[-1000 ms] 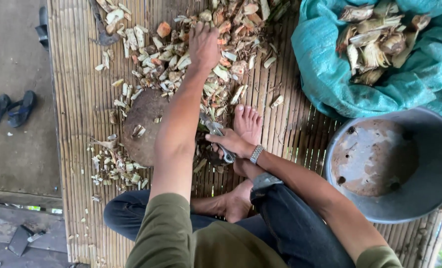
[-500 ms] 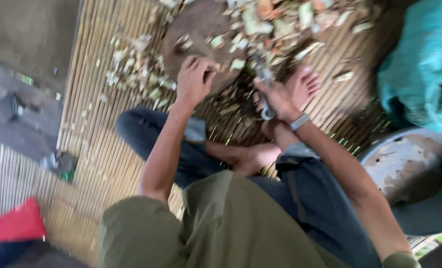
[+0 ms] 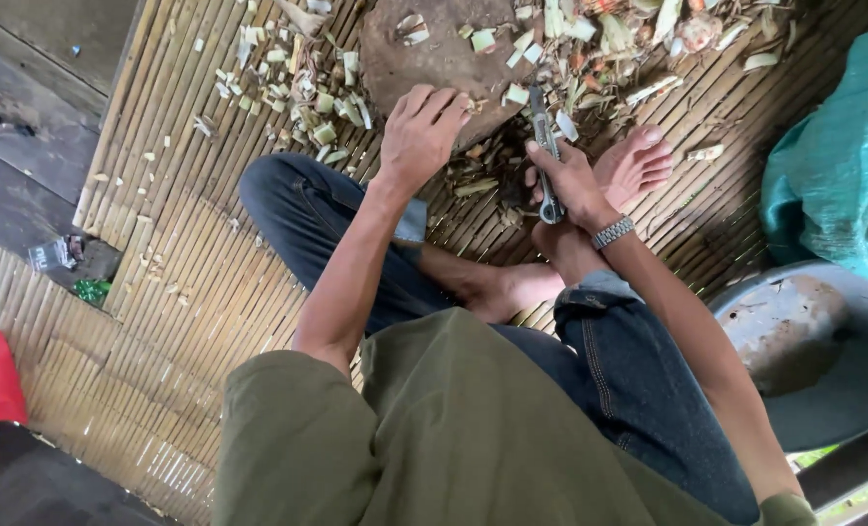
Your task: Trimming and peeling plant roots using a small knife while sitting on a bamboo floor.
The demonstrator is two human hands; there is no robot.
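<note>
Compared w/ a second ago, the left hand [image 3: 419, 136] has come back from the far heap of cuttings to the near edge of the round wooden block [image 3: 434, 58]; its fingers [image 3: 443, 102] are now curled down onto the block's rim, close together. Whether they pinch a piece underneath, I can't tell (the palm hides it). The view has also swung nearer, so the block sits at the top of the frame. This looks like a fresh piece being set for cutting, judging by the hand's return.

The right hand [image 3: 570, 180] is closed round the handle of a knife [image 3: 546, 156], blade pointing away toward the block's right edge, wrist w/ a metal watch [image 3: 612, 232] bent over a bare foot [image 3: 638, 166]. Left forearm runs straight out from the body, elbow low; right forearm crosses the knee.

Pale chopped cuttings [image 3: 307, 93] lie scattered on the bamboo floor [image 3: 190, 292] left of and beyond the block. A teal sack [image 3: 833, 185] and a grey basin [image 3: 843, 380] sit at the floor's right edge.
</note>
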